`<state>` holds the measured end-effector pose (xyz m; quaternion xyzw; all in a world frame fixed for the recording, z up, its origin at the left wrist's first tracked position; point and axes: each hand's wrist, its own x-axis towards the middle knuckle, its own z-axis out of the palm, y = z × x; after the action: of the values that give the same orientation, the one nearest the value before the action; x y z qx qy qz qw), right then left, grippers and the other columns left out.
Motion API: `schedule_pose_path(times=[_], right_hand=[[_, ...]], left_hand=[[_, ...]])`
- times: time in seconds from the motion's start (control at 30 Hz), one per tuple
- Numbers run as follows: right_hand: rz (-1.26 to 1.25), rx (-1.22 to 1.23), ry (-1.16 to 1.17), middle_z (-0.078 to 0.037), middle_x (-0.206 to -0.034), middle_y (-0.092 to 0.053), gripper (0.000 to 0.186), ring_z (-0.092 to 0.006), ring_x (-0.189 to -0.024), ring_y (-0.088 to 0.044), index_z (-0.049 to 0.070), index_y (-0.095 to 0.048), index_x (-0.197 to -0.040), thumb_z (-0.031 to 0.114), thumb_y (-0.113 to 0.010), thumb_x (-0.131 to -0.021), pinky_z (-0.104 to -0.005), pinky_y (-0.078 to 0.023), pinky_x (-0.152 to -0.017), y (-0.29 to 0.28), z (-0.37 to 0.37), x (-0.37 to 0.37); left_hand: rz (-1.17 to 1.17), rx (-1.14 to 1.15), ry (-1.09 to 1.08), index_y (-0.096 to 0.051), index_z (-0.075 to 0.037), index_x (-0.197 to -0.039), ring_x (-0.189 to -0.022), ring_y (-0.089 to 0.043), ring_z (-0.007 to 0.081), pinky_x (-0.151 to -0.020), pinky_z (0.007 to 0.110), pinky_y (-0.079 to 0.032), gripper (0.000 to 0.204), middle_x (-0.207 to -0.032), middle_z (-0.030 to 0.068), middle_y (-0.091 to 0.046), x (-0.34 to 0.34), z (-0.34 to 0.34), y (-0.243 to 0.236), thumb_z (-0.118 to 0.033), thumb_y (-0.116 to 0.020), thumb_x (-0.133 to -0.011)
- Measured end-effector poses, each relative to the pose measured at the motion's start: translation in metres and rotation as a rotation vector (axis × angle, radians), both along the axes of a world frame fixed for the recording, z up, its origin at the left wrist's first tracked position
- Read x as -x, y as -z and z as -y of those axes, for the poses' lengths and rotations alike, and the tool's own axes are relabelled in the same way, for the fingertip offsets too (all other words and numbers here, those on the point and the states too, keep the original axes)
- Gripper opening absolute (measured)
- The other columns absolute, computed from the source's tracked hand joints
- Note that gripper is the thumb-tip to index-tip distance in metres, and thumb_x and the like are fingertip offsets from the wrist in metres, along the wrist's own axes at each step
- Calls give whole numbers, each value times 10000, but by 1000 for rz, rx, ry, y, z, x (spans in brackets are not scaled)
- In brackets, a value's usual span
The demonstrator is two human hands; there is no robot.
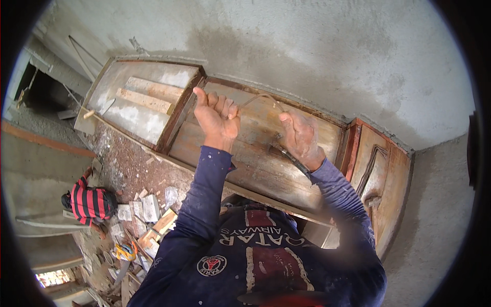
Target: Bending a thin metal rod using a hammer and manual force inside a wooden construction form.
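My left hand [217, 115] is closed around one end of a thin, bent metal rod or wire [263, 95], its thumb sticking out. My right hand [299, 135] grips the other end, fingers curled, so the piece arches between both hands. Below and left of the right hand is a dark-handled tool [289, 159], apparently a hammer; whether it rests on the boards or touches the hand I cannot tell. Both hands are over a wooden formwork panel [255, 161] along the plastered wall.
A raised panel [102, 87] at left holds planks [143, 102] and a trowel [108, 106]. Bent bars [374, 156] lie on the right panel [396, 184]. A person in red-striped shirt [89, 202] crouches below left beside rubble and offcuts [150, 209]. The plastered wall [317, 51] runs behind.
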<state>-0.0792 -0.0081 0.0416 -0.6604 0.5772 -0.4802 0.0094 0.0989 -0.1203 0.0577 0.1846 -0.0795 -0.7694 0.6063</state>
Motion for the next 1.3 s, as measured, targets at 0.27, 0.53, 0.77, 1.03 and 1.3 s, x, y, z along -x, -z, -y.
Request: schedule_pose_path(times=[0.27,0.53,0.77,1.03,1.3], right_hand=[[433,-590,-178,-56,-639,-547,290,-146,-548,-501,26,-617,-924,266,-520,-1055,-314,-369,-506,2,9,-3],[1434,-510,-138,7,-716,-571,193,-96,-600,-502,38,-650,-1054,215,-578,-1029,-245,-426,-543,26,41,-71],[1025,-560,4,-22,-818,-661,312,-142,-716,-617,9,-682,-1169,216,-718,-938,-294,-506,-688,68,98,-113],[244,-241,275,-173,-1069,-644,330,-264,-1020,-614,38,-681,-1146,223,-717,-875,-407,-484,-906,117,189,-128],[-63,-688,145,-155,-1090,-634,214,-368,-1133,-579,99,-671,-1103,219,-630,-930,-475,-469,-970,200,295,-157]], left_hand=[[59,15,-20,-267,-166,-624,-505,-200,144,-522,310,-310,584,-569,-22,-179,-16,21,34,-519,-429,-1060],[1062,298,357,-429,17,-1400,-1032,-636,217,-915,362,-524,538,-1216,135,-565,-32,-38,37,-274,-634,-997],[1597,749,265,-629,4,-1168,-768,-680,239,-715,363,-524,243,-852,151,-677,-87,15,70,-127,-628,-964],[1714,1394,459,-652,-26,-965,-778,-658,404,-693,423,-517,114,-857,212,-665,-175,236,56,-118,-584,-977],[1513,1732,473,-671,-29,-966,-811,-629,366,-748,441,-494,140,-868,154,-686,-181,375,110,-151,-603,-970]])
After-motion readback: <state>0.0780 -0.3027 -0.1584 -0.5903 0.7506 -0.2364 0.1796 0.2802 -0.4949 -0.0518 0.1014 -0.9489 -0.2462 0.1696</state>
